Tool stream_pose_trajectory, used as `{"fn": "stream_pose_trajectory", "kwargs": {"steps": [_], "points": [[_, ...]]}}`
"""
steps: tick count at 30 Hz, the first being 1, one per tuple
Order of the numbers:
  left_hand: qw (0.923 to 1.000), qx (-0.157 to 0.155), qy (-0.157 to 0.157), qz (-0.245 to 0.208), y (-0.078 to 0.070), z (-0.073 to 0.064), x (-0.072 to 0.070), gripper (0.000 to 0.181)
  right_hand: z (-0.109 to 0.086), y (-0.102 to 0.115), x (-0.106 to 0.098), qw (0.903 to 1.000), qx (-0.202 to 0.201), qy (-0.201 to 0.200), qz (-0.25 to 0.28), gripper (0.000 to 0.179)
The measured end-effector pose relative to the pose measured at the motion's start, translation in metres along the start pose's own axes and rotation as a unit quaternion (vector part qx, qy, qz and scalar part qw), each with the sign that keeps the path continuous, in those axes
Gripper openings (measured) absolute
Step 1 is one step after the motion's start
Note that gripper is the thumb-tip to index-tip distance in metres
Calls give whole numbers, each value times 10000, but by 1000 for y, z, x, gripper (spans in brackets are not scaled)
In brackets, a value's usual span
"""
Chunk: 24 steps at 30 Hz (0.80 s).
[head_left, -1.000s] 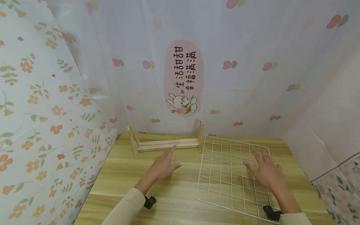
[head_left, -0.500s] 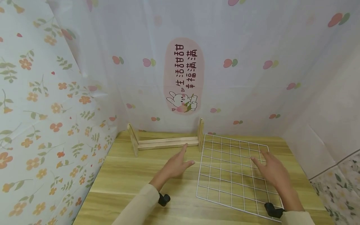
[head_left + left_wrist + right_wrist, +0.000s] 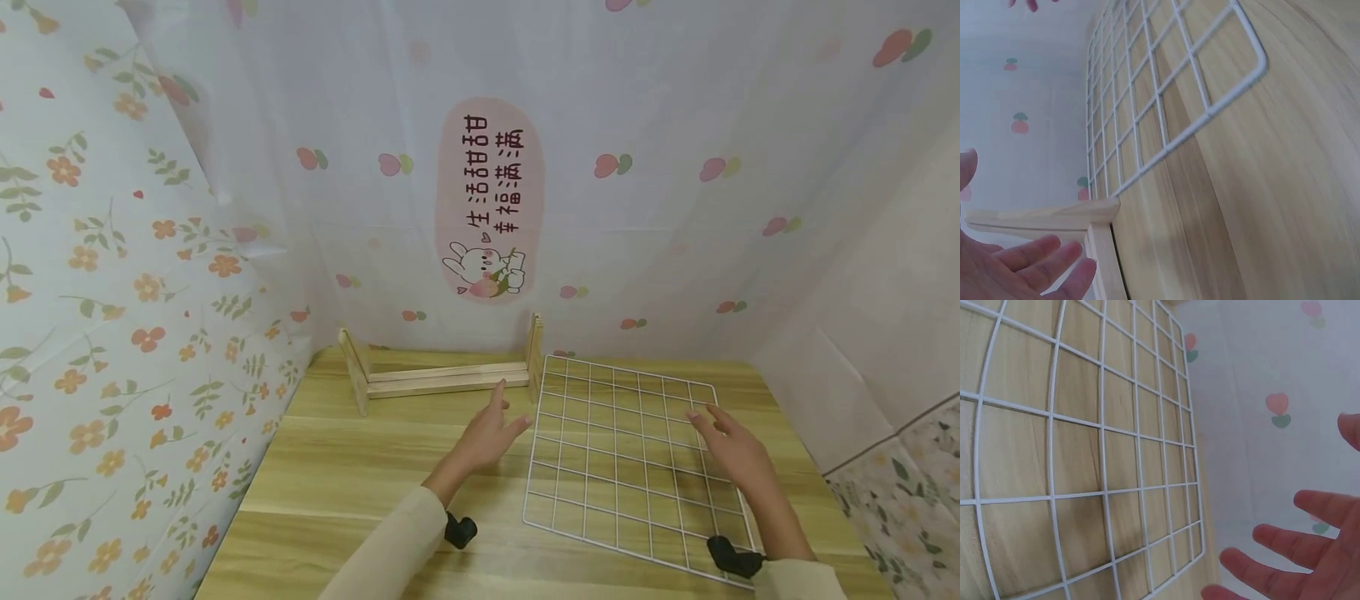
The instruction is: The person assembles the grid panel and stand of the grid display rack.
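A white wire grid panel (image 3: 617,454) lies flat on the right half of the wood-grain table. My right hand (image 3: 738,450) is over its right edge, fingers relaxed and holding nothing; the right wrist view shows those fingers (image 3: 1291,547) spread apart from the wires. Left of the panel, my left hand (image 3: 482,437) hovers with thumb and forefinger apart and nothing between them. Behind it stands a wooden rack (image 3: 450,381), a double bar joining two upright end pieces. In the left wrist view the rack's end piece (image 3: 1041,219) shows just past the loosely bent fingers (image 3: 1047,265).
The wooden table (image 3: 337,483) ends at a patterned cloth backdrop (image 3: 645,242) behind, with a flowered cloth (image 3: 150,333) along the left. A pale wall covering (image 3: 847,367) borders the right. Black wrist mounts (image 3: 461,531) sit at both wrists.
My left hand has moved right, from before the rack's middle towards the panel's left edge. The right hand has shifted slightly right to the panel's right edge. Panel and rack stay put.
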<state>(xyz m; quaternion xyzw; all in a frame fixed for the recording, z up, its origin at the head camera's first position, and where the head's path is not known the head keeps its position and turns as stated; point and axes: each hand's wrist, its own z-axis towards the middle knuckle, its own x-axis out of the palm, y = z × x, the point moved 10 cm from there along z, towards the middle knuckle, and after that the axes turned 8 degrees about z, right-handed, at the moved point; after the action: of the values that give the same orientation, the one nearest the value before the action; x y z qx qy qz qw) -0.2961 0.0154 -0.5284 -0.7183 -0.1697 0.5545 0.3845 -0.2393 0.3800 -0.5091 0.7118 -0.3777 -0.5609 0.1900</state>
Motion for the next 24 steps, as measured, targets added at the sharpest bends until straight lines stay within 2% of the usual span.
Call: {"fn": "stream_pose_trajectory", "kwargs": {"steps": [6, 12, 15, 19, 24], "points": [[9991, -288, 36, -300, -2, 10, 8, 82, -1, -13, 1, 9974, 244, 69, 681, 92], [9953, -456, 164, -837, -7, 21, 17, 81, -1, -22, 3, 9885, 491, 221, 1415, 96], [9907, -476, 314, -1239, -12, 25, 24, 80, -2, -23, 4, 9839, 612, 276, 1656, 97], [9802, -563, 512, -1827, -16, 28, 33, 76, -1, -26, 7, 9799, 752, 319, 1822, 96], [9697, -729, 781, -2198, -21, 31, 46, 66, 0, -32, 10, 9792, 826, 276, 1831, 90]]}}
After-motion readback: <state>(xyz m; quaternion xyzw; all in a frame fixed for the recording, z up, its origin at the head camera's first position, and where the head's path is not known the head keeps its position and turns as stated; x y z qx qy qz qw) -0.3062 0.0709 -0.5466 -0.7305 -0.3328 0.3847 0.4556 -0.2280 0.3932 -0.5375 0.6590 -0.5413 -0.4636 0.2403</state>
